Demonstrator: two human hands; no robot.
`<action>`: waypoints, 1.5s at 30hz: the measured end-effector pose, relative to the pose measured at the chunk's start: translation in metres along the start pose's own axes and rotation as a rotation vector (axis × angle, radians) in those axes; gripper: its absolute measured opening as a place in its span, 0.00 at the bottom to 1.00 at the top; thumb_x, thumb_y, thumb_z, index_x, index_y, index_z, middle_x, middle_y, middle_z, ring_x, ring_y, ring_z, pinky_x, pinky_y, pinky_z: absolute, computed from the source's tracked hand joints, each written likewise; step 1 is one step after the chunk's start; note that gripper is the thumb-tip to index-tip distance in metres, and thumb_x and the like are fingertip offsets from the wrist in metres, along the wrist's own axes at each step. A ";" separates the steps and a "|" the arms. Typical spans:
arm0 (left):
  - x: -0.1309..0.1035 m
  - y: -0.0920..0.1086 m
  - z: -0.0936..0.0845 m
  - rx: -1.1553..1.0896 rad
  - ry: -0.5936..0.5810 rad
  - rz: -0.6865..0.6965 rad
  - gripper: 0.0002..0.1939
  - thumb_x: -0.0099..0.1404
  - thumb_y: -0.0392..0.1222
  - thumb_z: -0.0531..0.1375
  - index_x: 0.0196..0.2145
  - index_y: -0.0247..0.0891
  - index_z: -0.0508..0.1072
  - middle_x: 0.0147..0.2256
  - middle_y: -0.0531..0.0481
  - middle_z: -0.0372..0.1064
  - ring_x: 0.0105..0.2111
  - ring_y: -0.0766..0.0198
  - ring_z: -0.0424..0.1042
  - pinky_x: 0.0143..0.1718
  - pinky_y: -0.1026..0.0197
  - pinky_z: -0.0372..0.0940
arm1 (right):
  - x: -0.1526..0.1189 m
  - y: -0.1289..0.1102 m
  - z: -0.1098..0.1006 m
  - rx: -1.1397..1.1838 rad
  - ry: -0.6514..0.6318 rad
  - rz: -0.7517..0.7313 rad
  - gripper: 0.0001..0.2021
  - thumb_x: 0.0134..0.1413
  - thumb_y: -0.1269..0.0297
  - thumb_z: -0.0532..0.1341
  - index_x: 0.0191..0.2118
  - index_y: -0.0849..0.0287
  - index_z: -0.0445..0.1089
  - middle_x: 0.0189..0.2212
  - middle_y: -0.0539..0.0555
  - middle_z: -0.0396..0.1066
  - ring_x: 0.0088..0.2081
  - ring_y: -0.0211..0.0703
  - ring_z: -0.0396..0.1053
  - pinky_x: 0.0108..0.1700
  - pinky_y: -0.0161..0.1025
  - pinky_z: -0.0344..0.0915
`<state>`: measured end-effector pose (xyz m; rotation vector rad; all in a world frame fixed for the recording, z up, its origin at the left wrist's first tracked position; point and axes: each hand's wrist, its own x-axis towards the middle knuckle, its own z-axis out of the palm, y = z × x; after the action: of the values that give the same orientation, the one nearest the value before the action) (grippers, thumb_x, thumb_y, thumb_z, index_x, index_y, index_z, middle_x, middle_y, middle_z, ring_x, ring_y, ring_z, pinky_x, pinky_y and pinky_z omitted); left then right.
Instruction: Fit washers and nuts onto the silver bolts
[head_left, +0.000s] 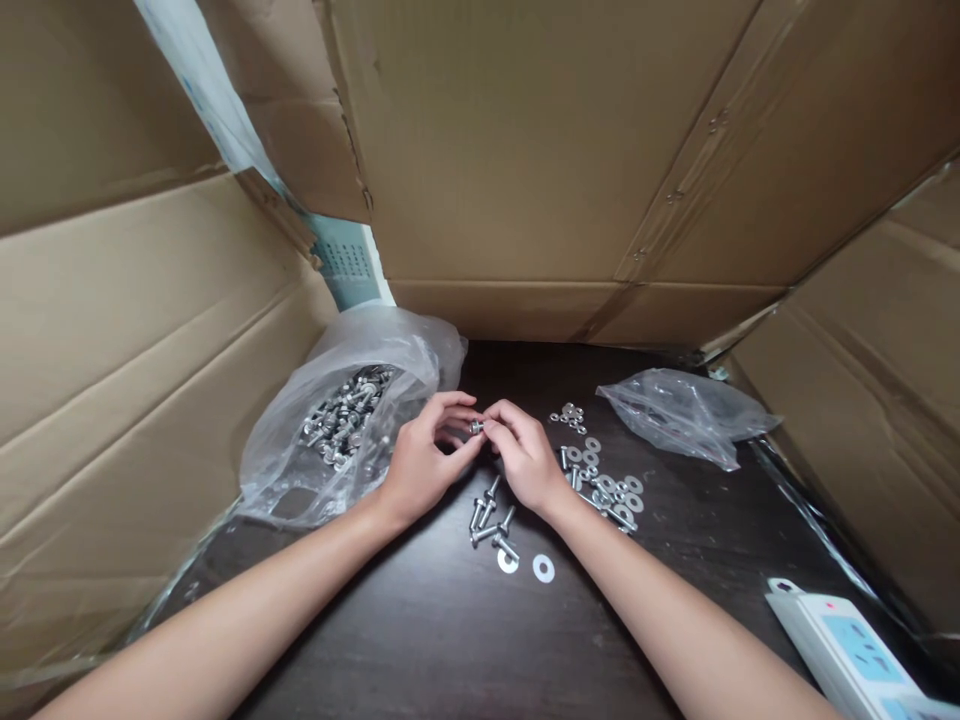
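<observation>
Dark desk (420,620): open bag of bolts (345,415) along its left edge; clear bag (686,415) near its far right corner. Left hand (426,455) and right hand (523,458), fingertips pinched together, hold one small bolt (477,427) above the desk's middle. Loose bolts (487,512) lie nearer the front edge.

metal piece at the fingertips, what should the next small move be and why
Perhaps the left hand should close lightly on the metal piece to steady it: the right hand seems to pinch it, and the left fingertips are close beside it.
</observation>
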<state>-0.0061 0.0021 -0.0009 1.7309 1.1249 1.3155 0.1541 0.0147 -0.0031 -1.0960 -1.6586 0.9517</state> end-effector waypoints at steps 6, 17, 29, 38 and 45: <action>0.000 0.000 0.000 0.008 -0.002 0.018 0.17 0.64 0.38 0.66 0.49 0.39 0.69 0.42 0.45 0.81 0.40 0.59 0.81 0.38 0.60 0.77 | -0.001 -0.004 0.000 -0.007 0.008 -0.016 0.14 0.65 0.60 0.54 0.26 0.55 0.62 0.25 0.50 0.64 0.31 0.43 0.64 0.35 0.39 0.59; -0.001 0.000 0.000 0.001 -0.004 0.001 0.17 0.64 0.39 0.67 0.49 0.39 0.69 0.40 0.46 0.81 0.40 0.59 0.81 0.37 0.60 0.77 | 0.000 0.000 0.000 0.006 0.006 0.018 0.10 0.61 0.61 0.55 0.29 0.55 0.65 0.27 0.50 0.66 0.30 0.42 0.64 0.33 0.38 0.60; -0.001 -0.002 0.001 -0.014 0.009 0.004 0.17 0.63 0.39 0.67 0.49 0.39 0.69 0.41 0.45 0.81 0.40 0.59 0.81 0.37 0.61 0.77 | 0.000 -0.001 0.001 -0.031 0.023 0.004 0.14 0.65 0.59 0.53 0.27 0.55 0.62 0.24 0.49 0.63 0.30 0.42 0.63 0.33 0.38 0.58; 0.000 0.000 0.000 -0.001 0.002 -0.003 0.17 0.64 0.38 0.66 0.49 0.40 0.69 0.41 0.46 0.81 0.40 0.59 0.82 0.38 0.60 0.77 | 0.001 0.001 0.001 0.038 0.008 0.037 0.09 0.60 0.61 0.56 0.30 0.56 0.66 0.29 0.51 0.70 0.31 0.42 0.66 0.34 0.38 0.63; -0.001 -0.001 0.000 -0.001 0.004 0.009 0.17 0.63 0.38 0.67 0.49 0.40 0.69 0.42 0.45 0.81 0.40 0.59 0.82 0.38 0.60 0.77 | 0.000 -0.003 0.002 -0.032 0.022 -0.002 0.15 0.66 0.59 0.52 0.27 0.54 0.62 0.24 0.49 0.64 0.30 0.43 0.64 0.33 0.38 0.59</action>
<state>-0.0060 0.0019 -0.0019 1.7358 1.1193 1.3252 0.1515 0.0138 -0.0010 -1.1225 -1.6613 0.9119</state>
